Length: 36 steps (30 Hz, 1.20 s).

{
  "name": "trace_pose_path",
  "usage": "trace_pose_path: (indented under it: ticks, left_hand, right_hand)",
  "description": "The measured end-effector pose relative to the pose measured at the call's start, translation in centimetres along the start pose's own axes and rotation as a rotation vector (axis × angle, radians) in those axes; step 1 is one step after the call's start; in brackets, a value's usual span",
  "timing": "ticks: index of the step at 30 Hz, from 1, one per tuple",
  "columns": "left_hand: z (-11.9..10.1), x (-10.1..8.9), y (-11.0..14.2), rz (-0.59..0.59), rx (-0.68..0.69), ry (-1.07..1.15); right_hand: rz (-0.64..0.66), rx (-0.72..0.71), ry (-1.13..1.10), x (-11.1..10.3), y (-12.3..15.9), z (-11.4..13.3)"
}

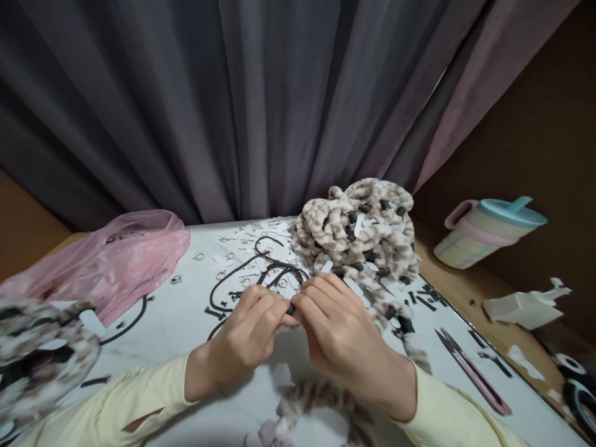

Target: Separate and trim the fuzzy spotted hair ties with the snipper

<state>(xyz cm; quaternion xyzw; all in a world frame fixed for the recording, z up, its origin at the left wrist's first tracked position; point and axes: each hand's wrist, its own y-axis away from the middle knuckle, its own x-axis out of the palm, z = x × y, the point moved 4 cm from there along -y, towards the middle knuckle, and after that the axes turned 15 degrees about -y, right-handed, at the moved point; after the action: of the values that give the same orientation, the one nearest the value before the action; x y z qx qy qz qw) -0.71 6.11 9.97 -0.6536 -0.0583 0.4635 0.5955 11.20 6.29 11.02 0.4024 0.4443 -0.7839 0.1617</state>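
My left hand (pixel 246 326) and my right hand (pixel 339 332) meet over the middle of the white table, fingers pinched together. Between the fingertips shows a small black piece (pixel 291 308); its full shape is hidden by the fingers. Just behind my hands lie loose loops of black cord (pixel 284 267). Below them, close to me, rests a fluffy brown-and-white ring (pixel 302 400). A heap of similar fluffy rings (pixel 363 230), with black wound sections and white tags, sits beyond my right hand.
Pink thread snips (pixel 479 379) lie at the right, near short black strips (pixel 431 295). A tumbler (pixel 484 233) and a white tissue pack (pixel 524 308) stand farther right. At left are a pink plastic bag (pixel 139 248) and more fluffy rings (pixel 79 354). Small metal rings (pixel 221 275) are scattered behind.
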Motion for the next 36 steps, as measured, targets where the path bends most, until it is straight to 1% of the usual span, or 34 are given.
trace_pose_path:
  ticks: [3,5,6,7,9,11,12,13,15,17,18,21,23,25,27,29,30,31,32,34,35,36]
  left_hand:
    - [0.1,0.1,0.1,0.02,-0.035,0.01]
    - [0.5,0.4,0.3,0.048,-0.128,0.069]
    - [0.9,0.7,0.4,0.077,-0.21,0.106]
    - [1.4,1.1,0.6,0.124,-0.316,0.146]
    - [2.7,2.3,1.2,0.266,-0.574,0.241]
    - [3.8,3.7,2.0,0.41,-0.826,0.352]
    - [4.2,4.3,2.4,0.458,-0.923,0.415]
    - [4.6,4.8,2.7,0.486,-1.005,0.481]
    - [5.2,5.7,3.1,0.497,-1.139,0.625]
    - [5.5,6.2,3.5,0.484,-1.223,0.736]
    - [5.6,6.4,3.7,0.476,-1.246,0.768]
    - [5.8,6.5,3.9,0.458,-1.259,0.776]
    - [5.8,6.4,3.9,0.446,-1.251,0.75]
    - [5.8,6.2,3.8,0.438,-1.234,0.713]
    - [5.7,6.1,3.8,0.432,-1.212,0.68]
    - [5.7,6.0,3.8,0.417,-1.162,0.617]
    - [5.7,5.9,3.7,0.403,-1.103,0.546]
    - [5.7,5.6,3.6,0.373,-1.002,0.429]
    - [5.6,5.3,3.3,0.33,-0.87,0.285]
    - [5.2,4.8,2.9,0.23,-0.595,0.021]
    - [5.1,4.7,2.9,0.189,-0.495,-0.058]
    - [5.0,4.7,2.9,0.161,-0.428,-0.101]
  right_hand:
    - [-0.033,-0.062,0.095,0.3,0.0,0.2]
    - [-0.032,-0.08,0.13,0.5,0.0,-0.1]
    - [-0.027,-0.069,0.135,0.7,0.0,-0.4]
    - [-0.024,-0.037,0.125,0.9,-0.1,-0.8]
    - [-0.042,0.081,0.07,1.2,-0.2,-1.9]
    - [-0.1,0.213,0.012,1.5,-0.1,-2.8]
    - [-0.137,0.262,-0.001,1.6,0.0,-3.0]
    - [-0.175,0.297,-0.008,1.7,0.1,-3.1]
    - [-0.217,0.353,-0.054,1.7,0.3,-2.9]
    - [-0.187,0.448,-0.196,1.9,0.5,-2.7]
    - [-0.142,0.517,-0.288,2.1,0.6,-2.6]
    - [0.022,0.748,-0.552,3.1,0.8,-2.8]
    - [0.083,0.886,-0.738,4.0,0.9,-2.9]
    - [0.093,1.022,-0.973,4.9,1.1,-3.0]
    - [0.063,1.141,-1.197,5.8,1.2,-2.9]
    - [0.014,1.196,-1.342,6.3,1.2,-2.9]
    - [0.002,1.195,-1.378,6.5,1.2,-3.0]
    - [0.004,1.182,-1.392,6.5,1.2,-3.0]
    - [0.014,1.156,-1.386,6.5,1.2,-3.1]
    - [0.037,1.075,-1.315,6.2,1.1,-3.2]
    - [0.046,1.028,-1.253,5.9,1.0,-3.3]
    - [0.053,0.977,-1.181,5.6,0.9,-3.3]
